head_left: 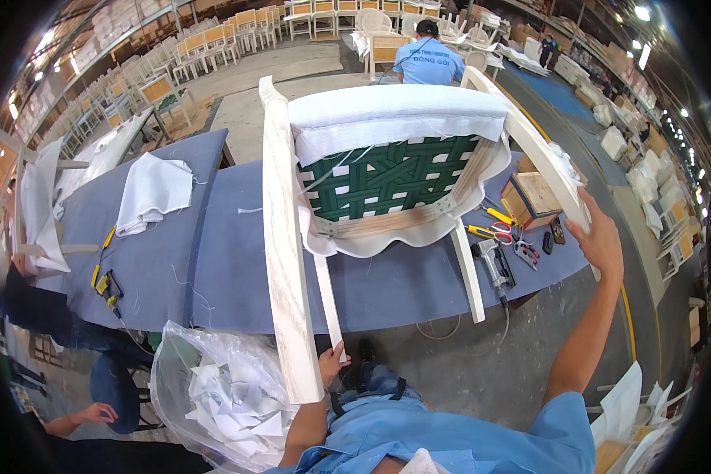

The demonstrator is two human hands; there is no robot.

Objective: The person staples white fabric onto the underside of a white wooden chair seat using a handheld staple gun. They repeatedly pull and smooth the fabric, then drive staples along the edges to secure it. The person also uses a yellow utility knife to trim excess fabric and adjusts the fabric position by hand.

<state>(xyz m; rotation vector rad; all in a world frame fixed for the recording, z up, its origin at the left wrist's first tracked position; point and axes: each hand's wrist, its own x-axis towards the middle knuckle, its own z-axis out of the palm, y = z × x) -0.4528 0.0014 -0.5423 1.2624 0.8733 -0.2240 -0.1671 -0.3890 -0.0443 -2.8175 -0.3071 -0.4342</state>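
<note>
A pale wooden chair frame (pixel 284 237) is tipped over the blue-covered table, the underside of its seat facing me. Green woven webbing (pixel 387 180) spans the seat opening. White fabric (pixel 395 110) wraps the far seat rail, and its loose edge hangs wavy along the near side. Down by my waist, my left hand (pixel 333 364) is closed around the end of a thin chair leg, partly hidden by a thick leg. On the right, my right hand (pixel 598 237) grips the lower part of the other thick leg (pixel 541 142).
A staple gun (pixel 494 265), red-handled scissors (pixel 494 232), pliers (pixel 525 253) and a wooden box (pixel 532 197) lie at the table's right. Folded white cloth (pixel 155 192) rests left. A bag of scraps (pixel 229 395) stands below. Co-workers are at left and far ahead.
</note>
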